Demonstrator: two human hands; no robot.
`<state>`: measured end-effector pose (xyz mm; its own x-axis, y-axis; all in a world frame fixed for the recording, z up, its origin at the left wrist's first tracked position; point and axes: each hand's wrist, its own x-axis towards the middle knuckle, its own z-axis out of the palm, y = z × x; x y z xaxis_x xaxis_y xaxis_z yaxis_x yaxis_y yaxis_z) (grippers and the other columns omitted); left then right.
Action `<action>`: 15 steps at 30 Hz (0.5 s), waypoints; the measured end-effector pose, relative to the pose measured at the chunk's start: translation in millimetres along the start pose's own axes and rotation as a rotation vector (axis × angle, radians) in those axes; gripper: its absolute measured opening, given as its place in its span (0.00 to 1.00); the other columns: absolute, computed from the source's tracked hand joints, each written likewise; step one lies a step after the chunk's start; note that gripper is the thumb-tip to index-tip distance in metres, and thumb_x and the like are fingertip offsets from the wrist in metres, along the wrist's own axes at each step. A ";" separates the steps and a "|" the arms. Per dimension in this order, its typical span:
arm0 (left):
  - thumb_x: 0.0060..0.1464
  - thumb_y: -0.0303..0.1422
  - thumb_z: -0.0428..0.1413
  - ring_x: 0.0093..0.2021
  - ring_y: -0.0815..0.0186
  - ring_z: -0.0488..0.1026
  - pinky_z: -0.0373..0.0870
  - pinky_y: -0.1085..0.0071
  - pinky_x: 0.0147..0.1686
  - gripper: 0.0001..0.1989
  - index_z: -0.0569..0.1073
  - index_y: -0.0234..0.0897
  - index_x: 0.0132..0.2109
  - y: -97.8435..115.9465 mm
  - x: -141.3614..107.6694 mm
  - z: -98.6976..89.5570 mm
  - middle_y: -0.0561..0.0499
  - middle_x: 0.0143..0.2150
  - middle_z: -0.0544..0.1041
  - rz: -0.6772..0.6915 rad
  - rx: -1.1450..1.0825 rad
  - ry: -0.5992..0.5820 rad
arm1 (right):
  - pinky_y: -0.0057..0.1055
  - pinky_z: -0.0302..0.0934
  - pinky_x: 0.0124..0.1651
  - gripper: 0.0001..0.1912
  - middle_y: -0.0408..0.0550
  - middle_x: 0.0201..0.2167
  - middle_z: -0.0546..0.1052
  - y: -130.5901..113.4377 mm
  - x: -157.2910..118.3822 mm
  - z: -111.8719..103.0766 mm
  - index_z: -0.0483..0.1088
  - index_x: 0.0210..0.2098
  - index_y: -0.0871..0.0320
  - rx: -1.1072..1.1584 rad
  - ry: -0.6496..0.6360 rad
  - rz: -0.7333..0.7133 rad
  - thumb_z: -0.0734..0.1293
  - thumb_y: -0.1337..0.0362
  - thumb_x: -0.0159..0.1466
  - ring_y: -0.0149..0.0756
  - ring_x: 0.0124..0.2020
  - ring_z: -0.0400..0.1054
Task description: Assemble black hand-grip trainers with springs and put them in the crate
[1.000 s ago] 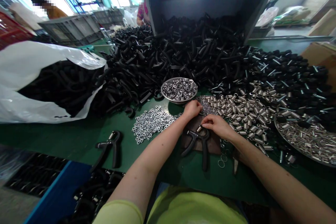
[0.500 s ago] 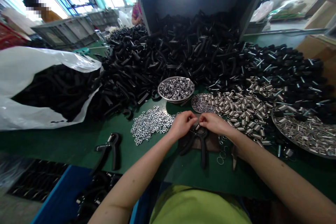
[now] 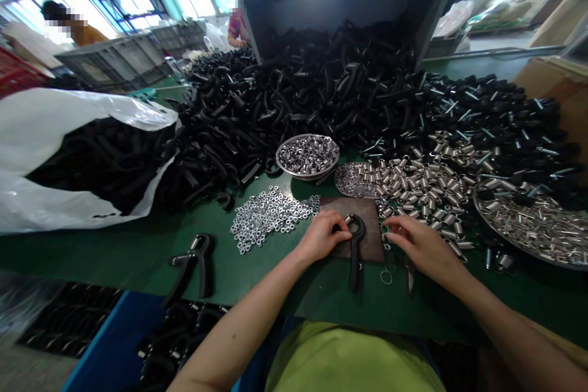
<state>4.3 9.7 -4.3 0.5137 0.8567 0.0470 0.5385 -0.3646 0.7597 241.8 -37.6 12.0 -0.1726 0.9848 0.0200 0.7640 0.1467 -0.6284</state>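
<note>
Above a brown metal plate point(image 3: 370, 248) my left hand point(image 3: 324, 234) pinches a black hand grip point(image 3: 355, 257) near its top. One handle points toward me, and a coil spring shows at the upper end; the other handle is mostly hidden by my hand. To the right of the plate is my right hand point(image 3: 420, 248), its fingers apart and nothing visible in them. Its fingertips are close to some thin wire rings point(image 3: 386, 277). A tool with a pointed end point(image 3: 409, 275) lies partly beneath that hand. Another hand grip point(image 3: 195, 263) lies on the left.
Loose nuts point(image 3: 264, 217) lie left of the plate, behind them a bowl of metal collars point(image 3: 307, 156). Springs point(image 3: 427, 187) and a tray of screws point(image 3: 542, 220) are on the right. Black handles point(image 3: 298, 92) are heaped behind. A white bag point(image 3: 151, 116) stands left; people work farther back.
My right hand has let go of the hand grip and moved right, its fingers opening. My left hand still holds the grip, which has turned and shifted slightly.
</note>
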 end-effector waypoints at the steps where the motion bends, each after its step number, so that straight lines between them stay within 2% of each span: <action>1: 0.50 0.32 0.59 0.41 0.64 0.68 0.61 0.69 0.45 0.04 0.72 0.37 0.31 0.3 0.4 -0.2 0.51 0.36 0.72 0.010 -0.012 -0.013 | 0.34 0.61 0.39 0.12 0.48 0.37 0.74 9.3 -16.6 -6.2 0.69 0.42 0.53 -0.033 0.002 0.031 0.59 0.59 0.62 0.39 0.37 0.69; 4: 0.51 0.31 0.58 0.42 0.65 0.67 0.61 0.70 0.46 0.04 0.71 0.37 0.30 0.8 1.9 0.0 0.50 0.38 0.71 0.051 -0.061 -0.029 | 0.39 0.62 0.42 0.16 0.50 0.42 0.74 43.3 -66.2 -16.0 0.69 0.43 0.50 -0.162 0.014 0.112 0.61 0.51 0.60 0.45 0.42 0.69; 6: 0.51 0.30 0.57 0.43 0.65 0.67 0.61 0.71 0.46 0.03 0.71 0.36 0.30 0.9 3.2 0.3 0.50 0.39 0.70 0.055 -0.078 -0.027 | 0.43 0.62 0.43 0.20 0.52 0.41 0.74 65.3 -93.8 -14.5 0.70 0.42 0.51 -0.242 0.038 0.138 0.65 0.48 0.55 0.49 0.42 0.68; 9: 0.49 0.28 0.58 0.42 0.66 0.66 0.62 0.71 0.45 0.03 0.70 0.36 0.30 0.8 5.8 -0.1 0.51 0.39 0.68 0.001 -0.083 -0.034 | 0.44 0.63 0.44 0.18 0.54 0.37 0.75 86.6 -118.6 -7.6 0.69 0.37 0.53 -0.271 0.085 0.185 0.63 0.48 0.55 0.49 0.41 0.69; 12: 0.47 0.28 0.59 0.41 0.67 0.66 0.63 0.71 0.44 0.04 0.70 0.36 0.31 1.1 8.7 -0.9 0.51 0.38 0.68 -0.067 -0.092 -0.052 | 0.42 0.65 0.37 0.17 0.53 0.35 0.76 85.4 -120.3 -9.0 0.68 0.36 0.52 -0.229 0.099 0.286 0.60 0.48 0.56 0.48 0.36 0.71; 15: 0.47 0.28 0.60 0.41 0.66 0.66 0.64 0.71 0.43 0.04 0.71 0.36 0.31 1.4 10.6 -1.5 0.51 0.37 0.68 -0.109 -0.116 -0.064 | 0.39 0.67 0.32 0.17 0.51 0.35 0.78 54.5 -104.1 -24.0 0.68 0.38 0.49 -0.182 0.094 0.276 0.59 0.47 0.57 0.46 0.32 0.73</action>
<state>9.5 18.8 -1.8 0.4997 0.8627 -0.0783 0.5145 -0.2228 0.8280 316.4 -129.9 -5.7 0.1078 0.9927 -0.0548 0.8735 -0.1210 -0.4715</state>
